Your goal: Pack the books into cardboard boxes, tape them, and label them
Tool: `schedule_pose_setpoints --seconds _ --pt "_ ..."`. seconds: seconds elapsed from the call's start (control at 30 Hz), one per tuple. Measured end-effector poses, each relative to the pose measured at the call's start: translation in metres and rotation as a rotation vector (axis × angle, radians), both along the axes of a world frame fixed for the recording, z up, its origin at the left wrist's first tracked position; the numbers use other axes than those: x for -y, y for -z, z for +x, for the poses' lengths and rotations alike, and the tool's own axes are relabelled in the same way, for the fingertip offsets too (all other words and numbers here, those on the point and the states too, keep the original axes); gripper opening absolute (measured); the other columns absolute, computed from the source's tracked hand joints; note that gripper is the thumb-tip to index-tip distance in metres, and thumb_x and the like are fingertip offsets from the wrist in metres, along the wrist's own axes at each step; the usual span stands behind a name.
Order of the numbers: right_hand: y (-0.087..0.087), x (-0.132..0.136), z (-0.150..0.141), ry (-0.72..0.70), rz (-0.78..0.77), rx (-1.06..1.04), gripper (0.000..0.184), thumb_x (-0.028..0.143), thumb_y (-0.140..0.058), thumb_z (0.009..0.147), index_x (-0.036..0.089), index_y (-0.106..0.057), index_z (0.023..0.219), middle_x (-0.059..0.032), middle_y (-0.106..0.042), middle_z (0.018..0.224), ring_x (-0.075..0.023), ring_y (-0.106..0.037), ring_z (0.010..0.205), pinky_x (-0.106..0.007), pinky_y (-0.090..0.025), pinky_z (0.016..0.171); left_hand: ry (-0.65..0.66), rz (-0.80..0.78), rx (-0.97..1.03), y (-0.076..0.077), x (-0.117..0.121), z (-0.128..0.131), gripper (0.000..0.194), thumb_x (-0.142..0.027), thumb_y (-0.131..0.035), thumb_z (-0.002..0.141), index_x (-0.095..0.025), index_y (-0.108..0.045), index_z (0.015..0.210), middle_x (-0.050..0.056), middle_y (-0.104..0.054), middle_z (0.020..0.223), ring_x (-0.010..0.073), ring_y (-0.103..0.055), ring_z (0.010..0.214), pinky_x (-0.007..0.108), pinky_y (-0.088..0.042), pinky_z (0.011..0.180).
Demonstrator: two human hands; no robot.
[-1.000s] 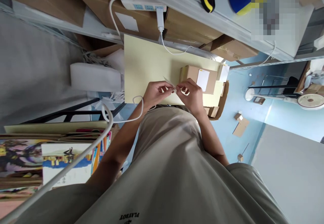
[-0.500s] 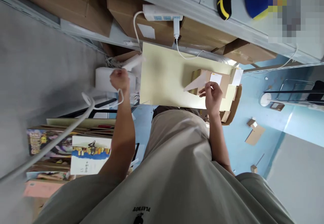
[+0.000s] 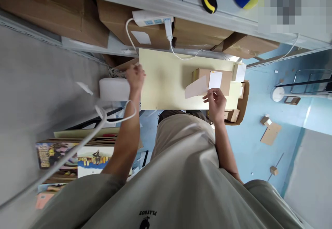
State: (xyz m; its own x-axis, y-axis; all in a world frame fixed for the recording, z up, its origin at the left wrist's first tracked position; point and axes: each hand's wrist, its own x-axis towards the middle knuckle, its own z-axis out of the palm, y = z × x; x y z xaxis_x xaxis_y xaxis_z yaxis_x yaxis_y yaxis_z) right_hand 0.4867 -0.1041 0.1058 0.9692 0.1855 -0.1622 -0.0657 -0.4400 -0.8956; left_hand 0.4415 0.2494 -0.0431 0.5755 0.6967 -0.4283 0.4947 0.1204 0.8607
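My right hand [image 3: 217, 103] pinches a thin pale sheet [image 3: 196, 87], shaped like a label, at its edge. The sheet hangs tilted over the near left part of a cardboard box [image 3: 226, 80]. A white label [image 3: 215, 80] lies on top of that box, which rests on a cream tabletop [image 3: 166, 84]. My left hand [image 3: 136, 76] is at the table's left edge, a little blurred, its fingers loosely apart with nothing seen in them. A small white strip [image 3: 84, 87], blurred, shows farther left, apart from the hand.
A white stand with a ring [image 3: 101, 113] crosses in front of my left forearm. Beyond the table, a shelf holds cartons [image 3: 202, 32] and a power strip [image 3: 152, 18] with a trailing cable. A small white box [image 3: 239, 72] stands at the table's right end, beside an open carton [image 3: 243, 101].
My left hand has moved right to the table edge and its fingers have loosened. The white strip now shows at far left. My right hand still holds the sheet, now turned flatter.
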Motion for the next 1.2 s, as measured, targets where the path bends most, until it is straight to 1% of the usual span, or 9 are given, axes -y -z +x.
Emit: schedule_pose_setpoints --seconds 0.07,0.17,0.27,0.33,0.57,0.77,0.9,1.03,1.2 --pt "-0.002 0.007 0.004 -0.016 -0.055 0.076 0.038 0.065 -0.066 0.109 0.027 -0.064 0.102 -0.0003 -0.070 0.091 -0.0163 -0.074 0.079 -0.029 -0.063 0.066 0.026 -0.170 0.065 -0.016 0.066 0.003 0.032 -0.050 -0.070 0.110 -0.024 -0.055 0.101 0.000 -0.075 0.090 0.0131 -0.071 0.067 0.028 -0.057 0.070" --pt "-0.003 0.013 0.007 -0.121 -0.169 0.245 0.025 0.051 -0.062 0.112 0.027 -0.065 0.103 -0.0040 -0.073 0.105 -0.0162 -0.074 0.083 -0.030 -0.064 0.069 0.187 -0.483 0.271 -0.058 0.155 0.002 0.043 -0.062 -0.079 0.100 -0.024 -0.060 0.111 0.006 -0.082 0.107 0.0178 -0.081 0.080 0.032 -0.064 0.077" --pt "0.003 0.019 0.006 -0.282 -0.273 0.344 0.017 0.039 -0.061 0.112 0.027 -0.070 0.104 -0.0063 -0.076 0.113 -0.0160 -0.074 0.083 -0.030 -0.064 0.070 0.178 -0.518 0.367 -0.095 0.207 0.001 0.050 -0.066 -0.084 0.093 -0.024 -0.060 0.105 0.006 -0.080 0.108 0.0195 -0.082 0.093 0.035 -0.068 0.090" --pt "0.010 0.025 0.005 -0.372 -0.322 0.356 0.017 0.035 -0.061 0.113 0.027 -0.073 0.105 -0.0065 -0.079 0.113 -0.0159 -0.075 0.082 -0.030 -0.062 0.069 0.166 -0.460 0.347 -0.107 0.225 0.005 0.054 -0.067 -0.088 0.088 -0.025 -0.058 0.101 0.004 -0.079 0.107 0.0199 -0.081 0.100 0.035 -0.068 0.094" --pt "0.031 0.065 0.015 -0.496 -0.124 0.071 0.025 0.047 -0.070 0.113 0.028 -0.086 0.107 -0.0089 -0.084 0.121 -0.0175 -0.077 0.081 -0.033 -0.063 0.074 0.093 -0.289 0.220 -0.096 0.262 0.023 0.058 -0.081 -0.072 0.091 -0.027 -0.053 0.102 0.004 -0.078 0.102 0.0235 -0.080 0.113 0.032 -0.065 0.088" --pt "0.046 0.105 0.052 0.008 0.251 -0.537 0.049 0.071 -0.088 0.087 0.023 -0.085 0.098 -0.0041 -0.082 0.100 -0.0120 -0.067 0.065 -0.026 -0.055 0.054 0.021 -0.251 0.166 -0.095 0.298 0.029 0.061 -0.081 -0.076 0.089 -0.027 -0.052 0.101 0.006 -0.080 0.106 0.0262 -0.079 0.118 0.031 -0.063 0.087" --pt "0.058 0.116 0.068 0.083 0.351 -0.691 0.048 0.065 -0.095 0.077 0.022 -0.081 0.093 -0.0035 -0.080 0.102 -0.0089 -0.063 0.065 -0.023 -0.049 0.053 0.027 -0.260 0.131 -0.094 0.321 0.033 0.059 -0.080 -0.076 0.091 -0.027 -0.054 0.104 0.007 -0.081 0.108 0.0260 -0.080 0.115 0.032 -0.063 0.085" --pt "0.067 0.124 0.070 0.085 0.303 -0.623 0.047 0.068 -0.086 0.086 0.023 -0.075 0.090 -0.0009 -0.074 0.087 -0.0109 -0.063 0.064 -0.025 -0.051 0.056 0.065 -0.212 0.087 -0.085 0.339 0.034 0.057 -0.080 -0.072 0.096 -0.027 -0.057 0.110 0.009 -0.081 0.116 0.0265 -0.080 0.119 0.035 -0.064 0.093" --pt "0.069 0.150 0.072 -0.156 0.026 -0.057 0.035 0.058 -0.069 0.109 0.026 -0.073 0.096 -0.0049 -0.079 0.103 -0.0140 -0.069 0.071 -0.030 -0.061 0.067 0.063 0.079 0.050 -0.075 0.340 0.031 0.058 -0.068 -0.083 0.098 -0.032 -0.065 0.140 0.013 -0.072 0.155 0.0291 -0.065 0.154 0.041 -0.057 0.119"
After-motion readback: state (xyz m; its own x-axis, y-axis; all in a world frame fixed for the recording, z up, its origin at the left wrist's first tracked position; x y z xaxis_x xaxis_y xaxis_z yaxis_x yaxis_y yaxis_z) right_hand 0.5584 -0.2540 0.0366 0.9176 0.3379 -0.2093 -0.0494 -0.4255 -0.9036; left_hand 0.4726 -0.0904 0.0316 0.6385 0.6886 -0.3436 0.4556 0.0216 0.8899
